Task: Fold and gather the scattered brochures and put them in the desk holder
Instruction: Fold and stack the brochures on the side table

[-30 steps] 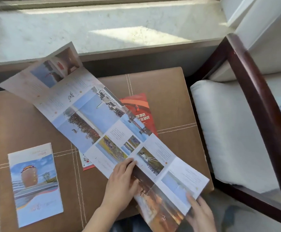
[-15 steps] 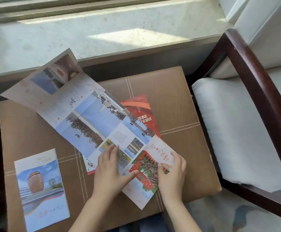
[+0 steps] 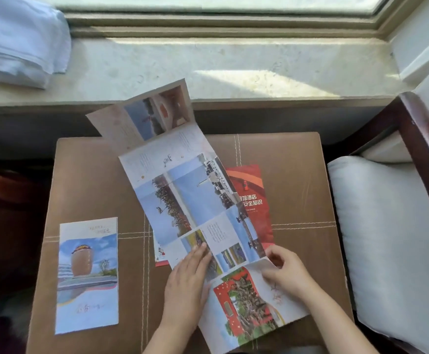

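Head view: near the front edge of the brown leather table [image 3: 93, 180], the long paper photo brochure [image 3: 182, 200] is pressed by the flat left hand [image 3: 186, 279]; its folded end is pinched by the right hand [image 3: 288, 273].

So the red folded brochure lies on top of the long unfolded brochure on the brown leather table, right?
No: the head view shows the red folded brochure under the long unfolded brochure, on the brown leather table.

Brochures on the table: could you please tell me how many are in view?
3: a long unfolded brochure across the middle, a red brochure partly under it, a folded brochure at the left. A red-and-white corner beneath the long one may belong to a fourth.
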`<act>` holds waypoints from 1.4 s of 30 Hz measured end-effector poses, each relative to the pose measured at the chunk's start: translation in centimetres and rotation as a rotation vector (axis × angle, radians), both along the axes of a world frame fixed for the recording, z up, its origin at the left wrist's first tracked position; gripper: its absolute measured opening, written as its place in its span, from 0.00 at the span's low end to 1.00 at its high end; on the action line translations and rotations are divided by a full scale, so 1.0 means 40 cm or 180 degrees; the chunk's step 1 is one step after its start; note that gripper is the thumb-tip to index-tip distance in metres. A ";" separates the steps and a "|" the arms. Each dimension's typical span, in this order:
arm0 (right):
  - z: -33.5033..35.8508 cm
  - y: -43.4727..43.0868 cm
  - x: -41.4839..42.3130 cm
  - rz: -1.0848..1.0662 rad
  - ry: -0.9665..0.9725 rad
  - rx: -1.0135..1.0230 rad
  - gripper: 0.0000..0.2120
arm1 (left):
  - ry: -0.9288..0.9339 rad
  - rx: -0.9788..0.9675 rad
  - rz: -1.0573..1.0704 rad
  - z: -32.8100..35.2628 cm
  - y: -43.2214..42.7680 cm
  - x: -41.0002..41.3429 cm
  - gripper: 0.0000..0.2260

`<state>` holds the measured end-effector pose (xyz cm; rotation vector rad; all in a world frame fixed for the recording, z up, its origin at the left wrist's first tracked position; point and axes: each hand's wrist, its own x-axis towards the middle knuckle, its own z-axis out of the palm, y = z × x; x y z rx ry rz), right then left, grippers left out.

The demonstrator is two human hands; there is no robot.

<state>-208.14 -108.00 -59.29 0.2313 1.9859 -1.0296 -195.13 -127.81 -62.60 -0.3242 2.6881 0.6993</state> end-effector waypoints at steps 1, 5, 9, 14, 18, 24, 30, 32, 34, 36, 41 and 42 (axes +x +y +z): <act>0.018 0.006 0.011 -0.0135 -0.0144 -0.0182 0.07 | 0.0026 0.0125 0.0039 0.006 -0.010 0.007 0.31; 0.050 0.017 0.045 -0.0305 -0.1164 -0.0645 0.17 | -0.0025 0.0420 -0.0163 0.041 -0.028 0.024 0.38; 0.056 0.006 0.043 -0.0226 -0.1516 -0.0678 0.13 | -0.0169 0.0548 -0.0468 0.085 -0.044 0.017 0.44; 0.061 0.004 0.022 -0.0108 -0.1747 -0.1344 0.18 | 0.0056 0.0578 -0.0632 0.124 -0.053 0.004 0.46; 0.050 -0.009 0.020 0.0026 -0.1931 -0.1653 0.26 | 0.0028 0.0549 -0.0623 0.125 -0.077 0.014 0.46; 0.023 -0.022 0.030 -0.0344 -0.1445 -0.1336 0.25 | -0.0097 0.0674 0.1127 0.120 -0.135 0.058 0.44; 0.071 -0.049 0.047 -0.0098 -0.0536 -0.1196 0.25 | 0.0799 0.0524 -0.0079 0.142 -0.175 0.082 0.16; 0.095 -0.049 0.049 0.0164 0.0042 -0.1021 0.29 | 0.0872 0.0546 -0.0217 0.163 -0.193 0.057 0.07; 0.114 -0.051 0.046 0.0191 0.0780 -0.0701 0.37 | 0.0613 0.0630 -0.0211 0.183 -0.220 0.021 0.06; 0.125 -0.061 0.026 0.0419 0.1456 -0.0258 0.47 | 0.0346 0.0643 -0.0107 0.189 -0.251 -0.017 0.06; 0.081 -0.169 -0.072 0.1903 0.2248 0.0106 0.43 | 0.0052 -0.0016 -0.0137 0.119 -0.285 -0.117 0.07; 0.058 -0.199 -0.089 0.2271 0.2208 0.0192 0.41 | 0.0099 -0.0115 -0.0125 0.098 -0.285 -0.128 0.08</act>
